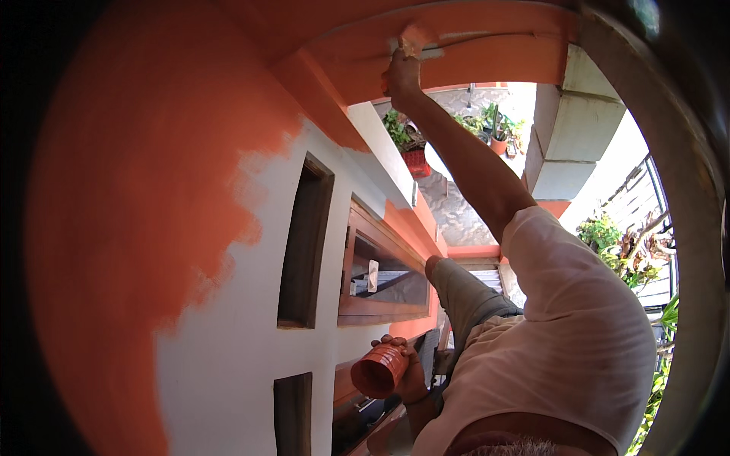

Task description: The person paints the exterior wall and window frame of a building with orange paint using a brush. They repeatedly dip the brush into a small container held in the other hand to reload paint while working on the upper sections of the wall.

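My left hand (406, 365) is wrapped around a paint-coated orange-red cup-like container (379, 370), its mouth tilted towards the camera. Its inside looks dark orange, and the paint level cannot be made out. With the arm stretched far out, my right hand (402, 77) grips what looks like a paintbrush (412, 43), mostly hidden by the fingers. The brush end meets an orange-painted beam (485, 60), where pale grey patches and a thin dark line, a cable or a crack, show. Beside me stands a wall (245, 319), part orange and part white with a ragged paint edge.
Narrow recessed openings (305, 245) and a wood-framed window (388, 273) interrupt the wall. A pale block pillar (582, 125) rises beyond my right arm. Far below are potted plants (498, 145), a red crate (416, 164) and a patterned floor (456, 211). A metal fence (656, 182) runs at right.
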### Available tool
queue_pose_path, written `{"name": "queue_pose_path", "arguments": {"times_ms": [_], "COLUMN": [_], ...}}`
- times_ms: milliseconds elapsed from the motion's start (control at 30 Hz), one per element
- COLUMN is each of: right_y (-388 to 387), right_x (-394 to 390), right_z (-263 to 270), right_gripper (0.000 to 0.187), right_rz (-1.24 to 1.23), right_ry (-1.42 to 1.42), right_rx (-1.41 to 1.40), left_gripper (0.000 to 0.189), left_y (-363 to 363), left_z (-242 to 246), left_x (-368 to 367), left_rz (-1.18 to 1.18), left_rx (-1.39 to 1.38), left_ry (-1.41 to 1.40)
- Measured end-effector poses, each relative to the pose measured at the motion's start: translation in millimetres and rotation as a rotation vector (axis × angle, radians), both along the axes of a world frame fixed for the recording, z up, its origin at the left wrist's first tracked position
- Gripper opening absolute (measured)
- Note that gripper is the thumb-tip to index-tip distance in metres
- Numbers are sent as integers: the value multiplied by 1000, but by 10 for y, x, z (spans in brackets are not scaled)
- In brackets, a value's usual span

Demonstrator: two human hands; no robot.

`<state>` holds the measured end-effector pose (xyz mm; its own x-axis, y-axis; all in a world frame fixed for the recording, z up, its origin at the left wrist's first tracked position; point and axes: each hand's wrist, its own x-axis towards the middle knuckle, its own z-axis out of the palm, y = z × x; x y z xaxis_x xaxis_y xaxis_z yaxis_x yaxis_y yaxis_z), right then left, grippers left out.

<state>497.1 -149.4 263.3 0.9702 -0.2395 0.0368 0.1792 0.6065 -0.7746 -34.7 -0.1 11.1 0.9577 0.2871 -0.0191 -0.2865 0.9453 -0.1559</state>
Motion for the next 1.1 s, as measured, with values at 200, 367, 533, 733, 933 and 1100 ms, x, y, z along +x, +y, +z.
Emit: {"name": "queue_pose_path", "arguments": {"times_ms": [200, 367, 533, 733, 933, 1100], "right_y": [13, -1096, -1586, -1557, -1172, -370], "right_x": [-189, 412, 240, -267, -60, 62], "right_z": [-19, -44, -105, -135, 13, 68], "right_gripper": [7, 32, 26, 13, 34, 34], "right_rz": [636, 1050, 907, 143, -348, 81], "right_ry": [-76, -309, -358, -290, -276, -125], "right_rx": [123, 496, 517, 197, -74, -418], "left_gripper": [47, 50, 48, 52, 53, 59], "left_y": [55, 31, 53, 105, 180, 186], "left_z": [-7, -1, -32, -179, -250, -186], "left_x": [-58, -22, -133, -478, -569, -416], "left_rz": [21, 10, 58, 134, 139, 163], "left_rx": [32, 18, 38, 5, -8, 0], "left_ry": [4, -6, -5, 19, 8, 23]}}
